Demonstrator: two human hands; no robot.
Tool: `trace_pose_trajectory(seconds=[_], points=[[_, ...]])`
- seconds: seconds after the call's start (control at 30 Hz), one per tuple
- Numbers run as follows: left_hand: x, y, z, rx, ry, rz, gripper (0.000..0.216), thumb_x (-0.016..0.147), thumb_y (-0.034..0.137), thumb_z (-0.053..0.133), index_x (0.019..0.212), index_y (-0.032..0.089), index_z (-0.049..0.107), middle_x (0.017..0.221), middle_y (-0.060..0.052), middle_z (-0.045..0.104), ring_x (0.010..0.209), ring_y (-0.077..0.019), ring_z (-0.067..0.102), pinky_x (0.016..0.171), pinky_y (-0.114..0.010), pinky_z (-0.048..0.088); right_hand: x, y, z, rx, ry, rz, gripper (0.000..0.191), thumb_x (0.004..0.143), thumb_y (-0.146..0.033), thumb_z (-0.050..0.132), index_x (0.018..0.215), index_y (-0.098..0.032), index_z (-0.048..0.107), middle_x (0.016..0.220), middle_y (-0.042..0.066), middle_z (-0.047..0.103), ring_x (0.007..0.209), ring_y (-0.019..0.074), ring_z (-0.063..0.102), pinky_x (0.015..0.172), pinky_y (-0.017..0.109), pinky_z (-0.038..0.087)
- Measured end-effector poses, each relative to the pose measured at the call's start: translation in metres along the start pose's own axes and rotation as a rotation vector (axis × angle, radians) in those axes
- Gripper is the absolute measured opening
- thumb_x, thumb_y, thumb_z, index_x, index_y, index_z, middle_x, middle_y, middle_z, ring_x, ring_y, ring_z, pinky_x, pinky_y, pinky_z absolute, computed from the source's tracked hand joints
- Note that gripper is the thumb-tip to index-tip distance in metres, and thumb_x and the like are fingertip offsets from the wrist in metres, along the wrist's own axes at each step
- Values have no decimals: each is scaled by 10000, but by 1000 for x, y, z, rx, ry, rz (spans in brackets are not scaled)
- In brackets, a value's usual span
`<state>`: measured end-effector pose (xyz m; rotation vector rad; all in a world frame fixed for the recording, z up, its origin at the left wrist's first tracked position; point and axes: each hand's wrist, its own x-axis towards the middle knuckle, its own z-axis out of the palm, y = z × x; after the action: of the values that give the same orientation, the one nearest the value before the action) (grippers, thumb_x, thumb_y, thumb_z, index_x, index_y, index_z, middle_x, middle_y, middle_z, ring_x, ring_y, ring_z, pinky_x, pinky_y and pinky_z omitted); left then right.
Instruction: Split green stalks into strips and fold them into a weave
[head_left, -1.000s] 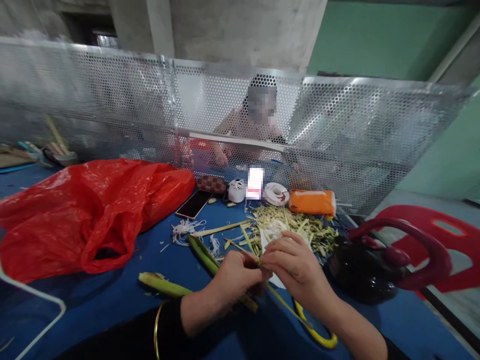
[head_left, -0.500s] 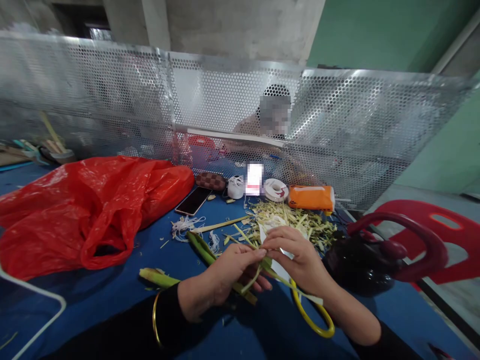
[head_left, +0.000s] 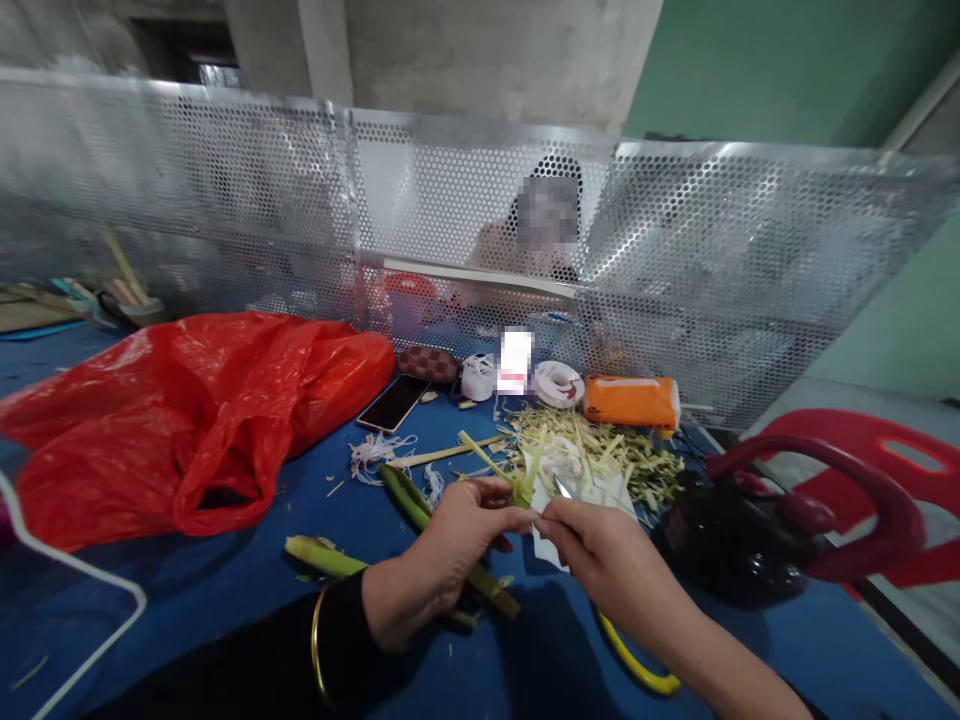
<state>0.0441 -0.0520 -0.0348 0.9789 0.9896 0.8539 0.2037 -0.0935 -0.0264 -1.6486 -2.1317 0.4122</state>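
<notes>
My left hand (head_left: 457, 545) pinches a folded piece of green leaf strip (head_left: 517, 482) low over the blue table (head_left: 225, 600). My right hand (head_left: 592, 545) is closed on the same strip from the right, thumb and forefinger touching it. Thin strip ends stick up and to the left from the pinch. Beneath my hands lie green stalks (head_left: 409, 500) and a sheet of white paper (head_left: 551, 545). Yellow-handled scissors (head_left: 637, 670) lie under my right forearm. A pile of pale leaf shavings (head_left: 600, 455) sits just beyond my hands.
A red plastic bag (head_left: 187, 415) fills the left. A dark kettle with a red handle (head_left: 757, 535) stands at the right. A phone (head_left: 394, 403), a tape roll (head_left: 559, 384) and an orange packet (head_left: 632, 401) line the perforated metal screen (head_left: 712, 270); a person sits behind it.
Both hands have lifted slightly and drawn the strip taut between them; the loose strip ends now point up and left instead of hanging down.
</notes>
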Motion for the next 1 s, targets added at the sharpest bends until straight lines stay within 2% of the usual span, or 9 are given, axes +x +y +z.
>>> trace_pose_trajectory(seconds=[0.23,0.3,0.37,0.43,0.53,0.63,0.8,1.0], points=[[4,-9,2,-102,94,16,280,566,195,802,753,136,601,624,21,626,539,-106,573,513,-224,424,0,7,0,-212,93,-198,265,934,-251,459,690,-201,550,579,-11,589,541,147,541,529,254,303],[6,-9,0,-147,101,-1,286,571,188,800,770,136,601,641,11,641,555,-111,592,539,-226,432,1,4,2,-340,235,-283,253,931,-204,452,711,-196,577,618,5,609,584,166,551,604,287,347],[6,-7,-1,-208,67,-18,299,563,195,808,776,131,608,662,-2,655,580,-112,607,579,-224,443,1,-2,6,-471,419,-395,238,936,-164,421,817,-181,626,740,44,649,692,195,571,726,343,369],[4,-5,-2,-270,-5,-37,305,547,202,816,773,122,627,689,-14,668,599,-104,606,614,-218,448,0,-7,11,-563,494,-549,269,949,-133,372,952,-155,640,836,71,655,766,209,566,796,376,360],[-1,-3,0,-318,-41,-83,282,526,188,814,739,129,640,667,-7,667,589,-101,596,605,-211,444,-3,-11,21,-646,388,-732,346,955,-96,289,1049,-114,621,863,84,644,773,217,553,782,387,364],[-4,-5,2,-306,-3,-99,218,541,157,793,695,142,640,622,7,653,577,-102,591,585,-205,439,-5,-7,28,-683,329,-753,352,950,-101,279,1056,-89,615,892,110,643,800,241,560,772,409,372],[-5,-6,4,-230,-69,-57,142,581,160,772,691,114,694,674,-33,689,630,-112,610,620,-203,450,-6,-1,28,-549,375,-804,362,963,-96,267,1005,-84,627,819,97,648,776,218,571,753,381,384],[-7,-4,4,-178,-123,51,139,630,183,761,750,126,720,701,-22,701,646,-105,603,618,-189,439,-7,-3,22,-400,419,-928,358,944,-89,291,998,-64,644,792,106,672,770,218,580,788,388,418]])
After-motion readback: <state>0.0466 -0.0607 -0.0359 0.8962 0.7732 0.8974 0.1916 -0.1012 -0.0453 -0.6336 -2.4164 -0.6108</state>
